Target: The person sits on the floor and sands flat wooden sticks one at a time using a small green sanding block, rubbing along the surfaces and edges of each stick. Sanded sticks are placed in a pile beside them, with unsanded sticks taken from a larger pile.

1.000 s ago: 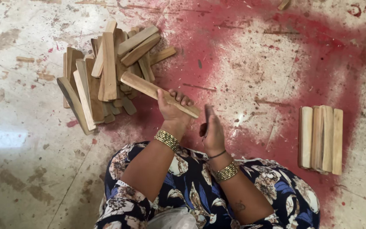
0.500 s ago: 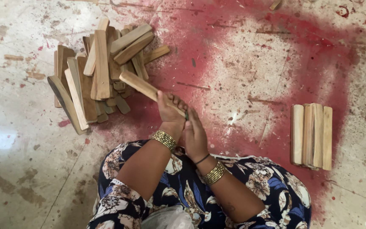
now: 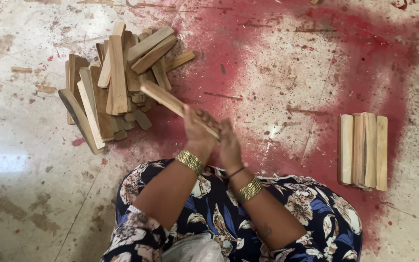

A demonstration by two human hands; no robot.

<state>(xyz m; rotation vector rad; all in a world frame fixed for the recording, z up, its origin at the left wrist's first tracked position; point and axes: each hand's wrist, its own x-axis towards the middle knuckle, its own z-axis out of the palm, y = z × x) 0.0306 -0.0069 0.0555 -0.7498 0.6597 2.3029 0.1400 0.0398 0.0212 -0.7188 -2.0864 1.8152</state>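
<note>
My left hand (image 3: 198, 133) grips a long pale wooden stick (image 3: 166, 98) that slants up to the left over the floor. My right hand (image 3: 230, 144) is pressed against the stick's near end beside the left hand, fingers closed on it. Both wrists wear gold bangles. A loose pile of similar wooden sticks (image 3: 115, 82) lies just left of the held stick's far end. A neat row of several sticks (image 3: 363, 149) lies side by side on the floor to the right, away from both hands.
The floor (image 3: 277, 73) is pale stone stained with a large red patch. My lap in dark floral cloth (image 3: 287, 218) fills the bottom centre. Small wood chips are scattered at the far left (image 3: 21, 70).
My right hand has moved left from open air onto the stick's near end, joining the left hand. The stick stays slanted in about the same place.
</note>
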